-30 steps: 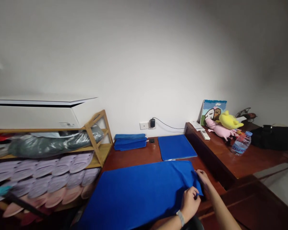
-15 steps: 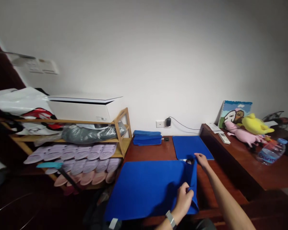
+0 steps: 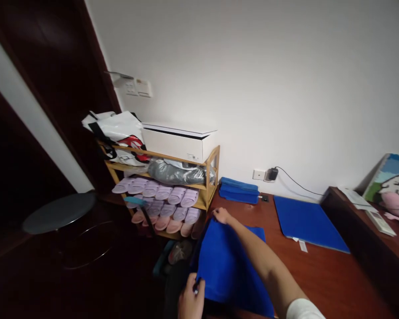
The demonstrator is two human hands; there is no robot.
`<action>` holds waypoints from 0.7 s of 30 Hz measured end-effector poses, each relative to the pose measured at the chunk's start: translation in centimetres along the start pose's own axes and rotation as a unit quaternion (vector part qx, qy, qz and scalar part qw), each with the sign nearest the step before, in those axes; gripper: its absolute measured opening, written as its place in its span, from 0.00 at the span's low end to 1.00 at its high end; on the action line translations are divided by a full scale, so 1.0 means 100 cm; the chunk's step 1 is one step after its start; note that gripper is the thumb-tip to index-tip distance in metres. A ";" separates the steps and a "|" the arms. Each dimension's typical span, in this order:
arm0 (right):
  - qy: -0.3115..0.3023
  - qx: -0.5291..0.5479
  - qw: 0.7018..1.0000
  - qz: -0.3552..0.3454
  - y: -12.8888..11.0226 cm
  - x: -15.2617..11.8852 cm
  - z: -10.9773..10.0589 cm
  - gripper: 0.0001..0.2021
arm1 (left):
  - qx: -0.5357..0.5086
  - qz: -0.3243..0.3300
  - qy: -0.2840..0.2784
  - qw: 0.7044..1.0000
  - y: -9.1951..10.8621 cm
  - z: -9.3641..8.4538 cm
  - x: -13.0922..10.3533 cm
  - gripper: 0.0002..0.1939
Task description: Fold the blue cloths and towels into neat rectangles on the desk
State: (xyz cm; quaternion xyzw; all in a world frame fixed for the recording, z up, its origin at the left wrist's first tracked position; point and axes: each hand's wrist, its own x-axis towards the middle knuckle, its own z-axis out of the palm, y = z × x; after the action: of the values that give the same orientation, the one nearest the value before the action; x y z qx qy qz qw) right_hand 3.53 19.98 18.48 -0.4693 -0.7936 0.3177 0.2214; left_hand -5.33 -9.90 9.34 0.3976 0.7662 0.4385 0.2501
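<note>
A blue cloth lies at the table's near left edge, its left side lifted and partly folded over. My right hand pinches the cloth's far left corner, with the forearm reaching across the cloth. Nearer to me, my left hand grips the near left corner between thumb and fingers. To the right, a flat blue folded cloth with a white tag rests on the table. Another stack of folded blue cloths sits at the back against the wall.
A wooden shoe rack with several slippers stands left of the table, a white box on top. A plugged charger trails a cable along the wall. A remote lies on the raised surface at right. A round stool stands far left.
Both hands have moved from the cloth's right edge to its left edge and now lift that side. The cloth covers less of the table. My view has turned left.
</note>
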 end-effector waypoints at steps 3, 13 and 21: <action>-0.062 -0.086 0.994 0.013 -0.004 -0.003 0.032 0.14 | 0.188 0.064 0.084 0.977 -0.039 -0.017 0.017 0.18; -0.096 -0.244 0.965 -0.023 -0.012 -0.007 0.040 0.15 | 0.130 0.024 0.082 0.988 -0.069 -0.017 0.025 0.21; -0.104 -0.194 0.968 -0.124 -0.011 -0.020 -0.047 0.14 | 0.101 0.032 0.060 0.993 -0.055 -0.024 0.020 0.21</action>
State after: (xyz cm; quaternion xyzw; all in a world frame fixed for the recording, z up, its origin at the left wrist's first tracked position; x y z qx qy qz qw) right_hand 6.83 19.17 22.44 -0.3653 -0.9108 0.1751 0.0799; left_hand -10.36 -11.05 5.69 0.4180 0.8070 0.3901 0.1479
